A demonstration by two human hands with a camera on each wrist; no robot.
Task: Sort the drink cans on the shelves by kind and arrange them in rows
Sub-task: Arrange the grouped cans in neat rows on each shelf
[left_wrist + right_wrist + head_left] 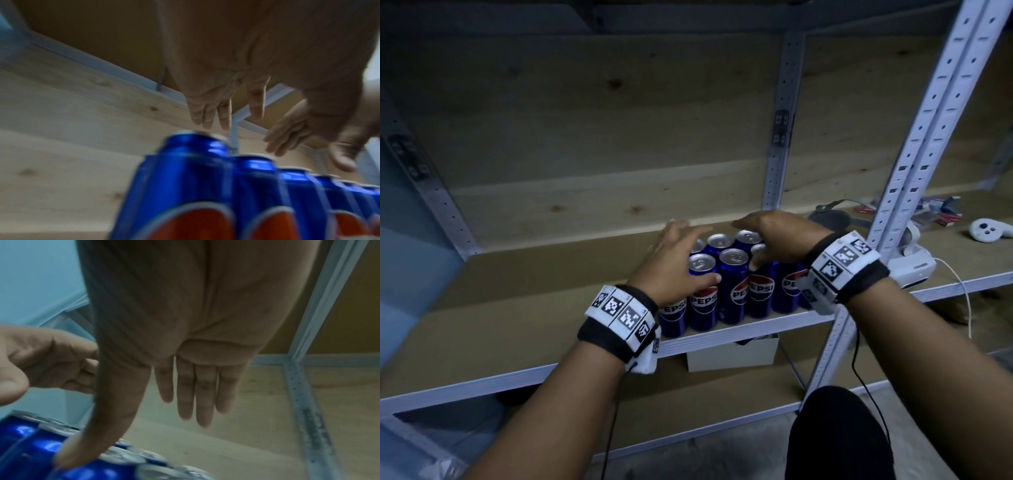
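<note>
Several blue Pepsi cans (pixel 732 287) stand upright in a tight block near the front edge of the wooden shelf (pixel 534 308). My left hand (pixel 678 260) hovers over the block's left side with straight, spread fingers, its thumb against a front can. Over the right side, my right hand (pixel 774 236) lies flat, fingers pointing left and thumb pointing down. In the left wrist view the left fingers (pixel 209 113) hang straight above the cans (pixel 195 170). The right wrist view shows the right fingers (pixel 197 394) straight and the thumb touching a can (pixel 30 443). Neither hand holds a can.
A white slotted upright (pixel 914 154) rises just right of the cans. Beyond it lie a white headset (pixel 907 263) with a cable, a controller (pixel 989 231) and small packets (pixel 945 209). A white box (pixel 732 353) sits on the shelf below. Bare shelf stretches left of the cans.
</note>
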